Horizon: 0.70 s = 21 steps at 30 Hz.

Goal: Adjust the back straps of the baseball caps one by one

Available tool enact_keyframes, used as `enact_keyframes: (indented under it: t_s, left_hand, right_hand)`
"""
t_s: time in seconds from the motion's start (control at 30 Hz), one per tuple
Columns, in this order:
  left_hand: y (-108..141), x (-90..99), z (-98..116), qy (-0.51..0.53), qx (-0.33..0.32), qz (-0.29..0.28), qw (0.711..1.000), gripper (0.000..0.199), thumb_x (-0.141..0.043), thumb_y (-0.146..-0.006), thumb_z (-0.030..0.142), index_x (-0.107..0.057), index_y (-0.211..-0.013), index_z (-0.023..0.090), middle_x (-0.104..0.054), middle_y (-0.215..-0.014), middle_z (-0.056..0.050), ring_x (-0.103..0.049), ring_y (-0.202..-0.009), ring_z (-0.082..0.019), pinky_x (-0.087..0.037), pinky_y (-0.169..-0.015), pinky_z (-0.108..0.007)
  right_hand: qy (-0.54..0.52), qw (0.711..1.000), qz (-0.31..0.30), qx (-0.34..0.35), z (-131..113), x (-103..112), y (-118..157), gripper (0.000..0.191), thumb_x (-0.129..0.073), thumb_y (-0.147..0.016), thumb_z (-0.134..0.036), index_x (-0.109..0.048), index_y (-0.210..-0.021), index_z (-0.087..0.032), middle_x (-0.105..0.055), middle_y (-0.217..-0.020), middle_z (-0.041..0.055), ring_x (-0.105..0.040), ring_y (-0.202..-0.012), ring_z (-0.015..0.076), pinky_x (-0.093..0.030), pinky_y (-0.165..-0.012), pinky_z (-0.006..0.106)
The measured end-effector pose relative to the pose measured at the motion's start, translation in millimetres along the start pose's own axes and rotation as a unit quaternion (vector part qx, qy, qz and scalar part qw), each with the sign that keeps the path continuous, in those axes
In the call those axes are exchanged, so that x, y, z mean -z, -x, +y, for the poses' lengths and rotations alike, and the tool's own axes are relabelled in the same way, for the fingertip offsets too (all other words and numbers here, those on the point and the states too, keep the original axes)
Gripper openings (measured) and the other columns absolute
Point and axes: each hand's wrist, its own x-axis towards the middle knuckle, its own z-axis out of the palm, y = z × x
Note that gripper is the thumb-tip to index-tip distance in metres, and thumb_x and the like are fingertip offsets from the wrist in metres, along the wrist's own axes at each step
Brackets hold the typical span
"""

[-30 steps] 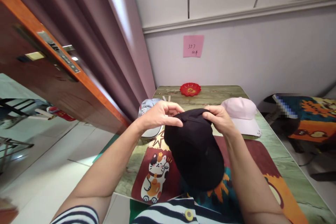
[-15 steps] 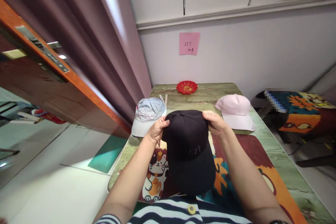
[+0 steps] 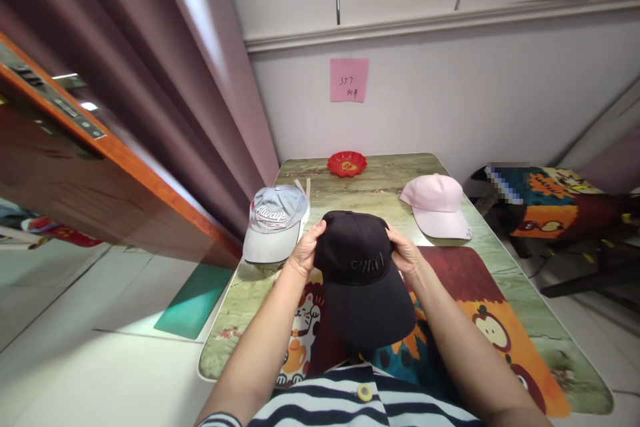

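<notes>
A black cap [image 3: 357,280] with dark raised lettering is held over the patterned mat, its brim toward my body. My left hand [image 3: 309,248] grips the cap's left side, thumb on top. On the opposite side my right hand [image 3: 403,250] pinches the cap's edge. To the left lies a grey-blue cap [image 3: 275,223] with white lettering, and a pale pink cap [image 3: 437,205] rests to the right. The fingertips under the black cap are hidden.
A red scalloped dish [image 3: 347,164] stands at the back of the green table [image 3: 390,180]. The colourful mat [image 3: 493,300] covers its front part. A wooden door [image 3: 125,167] and curtain are on the left; a pink note [image 3: 349,80] is on the wall.
The black cap has tilted a little, so its front lettering shows more clearly between my hands. The whole view has shifted slightly, with the table now further left in the picture.
</notes>
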Motion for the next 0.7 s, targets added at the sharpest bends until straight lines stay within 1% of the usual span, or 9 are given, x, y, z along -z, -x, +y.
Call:
enact_keyframes:
  t_s: [0.1,0.17,0.27,0.33,0.4,0.5,0.6,0.7]
  left_hand:
    - [2,6.0,-11,0.027,0.037,-0.029,0.999,0.023,-0.077,-0.079,0.030,-0.072,-0.095,0.014,-0.079,-0.094,-0.008,-0.075,-0.100,-0.026,-0.056,-0.099,-0.039]
    - [3,10.5,-19,0.030,0.050,-0.050,0.997,0.026,-0.077,-0.078,0.025,-0.073,-0.100,0.013,-0.079,-0.099,-0.009,-0.075,-0.099,-0.024,-0.057,-0.096,-0.034]
    - [1,11.6,-33,-0.001,0.090,-0.073,0.993,0.033,-0.077,-0.076,0.014,-0.072,-0.109,0.013,-0.078,-0.105,-0.008,-0.075,-0.094,-0.019,-0.057,-0.090,-0.028]
    - [-6,3.6,-44,-0.022,0.105,-0.076,0.991,0.033,-0.076,-0.076,0.010,-0.073,-0.109,0.014,-0.078,-0.106,-0.008,-0.074,-0.092,-0.018,-0.057,-0.087,-0.025]
    - [-19,-13.7,-54,-0.034,0.108,-0.075,0.991,0.029,-0.075,-0.077,0.011,-0.073,-0.106,0.014,-0.078,-0.105,-0.009,-0.074,-0.089,-0.017,-0.057,-0.084,-0.025]
    - [-44,-52.0,-68,-0.047,0.113,-0.064,0.990,0.020,-0.074,-0.077,0.012,-0.073,-0.097,0.012,-0.078,-0.098,-0.010,-0.073,-0.081,-0.018,-0.058,-0.078,-0.027]
    - [-74,-90.7,-80,-0.047,0.099,-0.034,0.993,0.014,-0.072,-0.073,0.007,-0.072,-0.087,0.011,-0.076,-0.088,-0.010,-0.071,-0.075,-0.018,-0.058,-0.075,-0.029]
    - [-104,-120.2,-91,-0.046,0.074,-0.013,0.996,0.009,-0.072,-0.072,0.007,-0.068,-0.078,0.011,-0.073,-0.079,-0.008,-0.069,-0.073,-0.015,-0.057,-0.077,-0.030]
  right_hand:
    - [-0.024,0.998,0.058,0.026,3,10,1,0.034,-0.077,-0.068,-0.038,-0.068,-0.099,-0.027,-0.077,-0.089,-0.0020,-0.072,-0.079,0.0188,-0.057,-0.074,0.030]
    - [-0.057,0.994,0.084,0.031,2,20,3,0.028,-0.077,-0.070,-0.036,-0.068,-0.095,-0.027,-0.077,-0.085,-0.0025,-0.073,-0.080,0.0192,-0.058,-0.075,0.031]
    - [-0.122,0.988,0.092,0.015,-6,42,10,0.027,-0.081,-0.067,-0.028,-0.069,-0.091,-0.026,-0.078,-0.084,-0.0032,-0.074,-0.078,0.0186,-0.058,-0.076,0.029]
    - [-0.135,0.986,0.100,0.008,-14,60,14,0.029,-0.083,-0.064,-0.024,-0.070,-0.090,-0.024,-0.079,-0.086,-0.0027,-0.073,-0.078,0.0185,-0.058,-0.076,0.028]
    - [-0.115,0.985,0.131,0.020,-27,81,17,0.028,-0.083,-0.064,-0.023,-0.072,-0.090,-0.023,-0.079,-0.088,-0.0017,-0.073,-0.077,0.0186,-0.057,-0.074,0.028]
    - [-0.074,0.976,0.193,0.061,-52,115,16,0.026,-0.081,-0.062,-0.022,-0.074,-0.087,-0.021,-0.078,-0.084,-0.0013,-0.071,-0.071,0.0173,-0.057,-0.069,0.026]
    - [-0.054,0.963,0.243,0.104,-81,149,8,0.026,-0.077,-0.058,-0.020,-0.073,-0.084,-0.021,-0.076,-0.076,-0.0029,-0.068,-0.066,0.0151,-0.055,-0.063,0.024]
    - [-0.025,0.947,0.287,0.142,-107,178,-6,0.028,-0.074,-0.055,-0.019,-0.073,-0.083,-0.020,-0.074,-0.070,-0.0037,-0.066,-0.063,0.0138,-0.052,-0.058,0.022]
